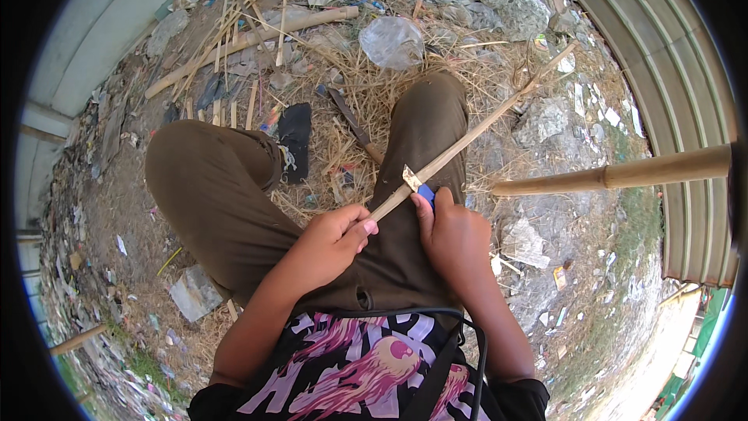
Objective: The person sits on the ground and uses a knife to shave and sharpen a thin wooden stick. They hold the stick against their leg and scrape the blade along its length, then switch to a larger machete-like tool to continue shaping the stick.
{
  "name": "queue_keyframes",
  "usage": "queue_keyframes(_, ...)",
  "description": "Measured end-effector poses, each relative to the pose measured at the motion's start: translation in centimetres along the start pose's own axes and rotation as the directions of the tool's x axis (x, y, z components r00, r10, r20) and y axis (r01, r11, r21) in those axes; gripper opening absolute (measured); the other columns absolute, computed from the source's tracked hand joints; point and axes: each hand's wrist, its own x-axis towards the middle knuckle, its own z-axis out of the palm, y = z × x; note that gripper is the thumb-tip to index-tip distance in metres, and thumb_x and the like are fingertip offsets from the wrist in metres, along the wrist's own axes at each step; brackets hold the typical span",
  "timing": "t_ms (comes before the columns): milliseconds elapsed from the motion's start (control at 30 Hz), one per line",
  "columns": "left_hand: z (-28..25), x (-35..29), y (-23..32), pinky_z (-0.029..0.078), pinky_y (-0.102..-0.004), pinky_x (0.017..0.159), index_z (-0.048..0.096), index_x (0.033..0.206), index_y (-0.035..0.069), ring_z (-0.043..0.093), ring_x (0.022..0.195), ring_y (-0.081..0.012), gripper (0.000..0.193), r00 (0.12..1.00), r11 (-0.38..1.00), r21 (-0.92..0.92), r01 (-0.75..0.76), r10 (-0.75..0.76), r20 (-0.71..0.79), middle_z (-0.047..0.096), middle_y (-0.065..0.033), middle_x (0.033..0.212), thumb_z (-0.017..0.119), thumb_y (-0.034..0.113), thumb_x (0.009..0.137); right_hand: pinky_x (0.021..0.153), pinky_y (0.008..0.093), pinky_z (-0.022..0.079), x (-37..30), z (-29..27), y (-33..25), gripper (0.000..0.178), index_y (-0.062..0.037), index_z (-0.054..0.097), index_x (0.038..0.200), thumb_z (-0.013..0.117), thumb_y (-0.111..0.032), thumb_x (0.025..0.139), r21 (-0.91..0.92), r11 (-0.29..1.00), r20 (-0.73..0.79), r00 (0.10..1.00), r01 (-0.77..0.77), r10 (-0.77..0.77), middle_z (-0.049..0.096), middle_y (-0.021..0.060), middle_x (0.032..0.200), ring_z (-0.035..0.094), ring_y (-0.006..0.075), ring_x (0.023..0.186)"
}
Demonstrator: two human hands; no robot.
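Note:
A long bamboo strip [479,129] slants across my right thigh, running from my lap up toward the far right. My left hand [331,243] is closed round its near end. In my right hand [454,234] is a knife with a blue handle [425,193], the fist wrapped round it and the thumb along its side. The knife's short pale blade [411,178] lies against the strip, just beyond my left hand. Most of the handle is hidden in my fist.
A bamboo pole [249,43] and several thin strips [282,19] lie at the far left. Between my legs is a long dark blade [352,121] beside a black cloth [294,143]. Another bamboo pole [615,175] juts in from the right, near a corrugated metal wall [662,54]. Rubble and litter cover the ground.

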Motion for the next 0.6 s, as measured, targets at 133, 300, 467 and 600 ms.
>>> queue_keyframes(133, 0.6, 1.5, -0.5, 0.037, -0.0208, 0.056, 0.061, 0.097, 0.002, 0.044, 0.062, -0.0022, 0.016, 0.999, 0.999, 0.034, -0.037, 0.038, -0.026, 0.051, 0.005, 0.071, 0.056, 0.016, 0.103, 0.045, 0.049, 0.047, 0.1, -0.4, 0.2, 0.045, -0.0044, 0.05, 0.079, 0.052, -0.042, 0.102, 0.026, 1.0, 0.022, 1.0, 0.0, 0.0, 0.057, 0.0191, 0.054, 0.061, 0.0405, 0.049)
queue_keyframes(300, 1.0, 1.0, 0.3, 0.035, -0.0212, 0.056, 0.06, 0.097, 0.001, 0.043, 0.063, -0.0021, 0.018, 0.997, 0.994, 0.104, -0.04, 0.047, -0.063, 0.051, 0.005, 0.071, 0.057, 0.018, 0.103, 0.046, 0.0496, 0.047, 0.1, -0.7, 0.5, 0.044, -0.0046, 0.051, 0.079, 0.052, -0.042, 0.102, 0.018, 1.0, 0.046, 0.999, -0.003, 0.002, 0.057, 0.0194, 0.054, 0.061, 0.0407, 0.05)
queue_keyframes(467, 1.1, -0.4, -0.5, 0.034, -0.0221, 0.055, 0.061, 0.097, 0.001, 0.041, 0.062, -0.0021, 0.019, 0.989, 0.991, 0.112, -0.066, 0.08, -0.126, 0.05, 0.0049, 0.069, 0.059, 0.019, 0.102, 0.045, 0.0491, 0.046, -0.1, -0.3, 0.5, 0.044, -0.0053, 0.051, 0.08, 0.052, -0.043, 0.102, -0.013, 1.0, 0.037, 0.999, -0.001, 0.001, 0.057, 0.018, 0.053, 0.061, 0.0399, 0.049)
queue_keyframes(600, 0.6, -2.2, 0.1, 0.034, -0.0226, 0.055, 0.06, 0.097, 0.001, 0.041, 0.062, -0.0022, 0.018, 0.991, 0.995, 0.096, 0.003, 0.01, -0.134, 0.05, 0.0047, 0.069, 0.059, 0.019, 0.102, 0.043, 0.0474, 0.046, -0.2, -0.1, 0.6, 0.044, -0.0061, 0.05, 0.079, 0.052, -0.044, 0.102, -0.063, 0.997, 0.013, 0.999, 0.034, -0.033, 0.057, 0.0161, 0.052, 0.061, 0.0381, 0.047)
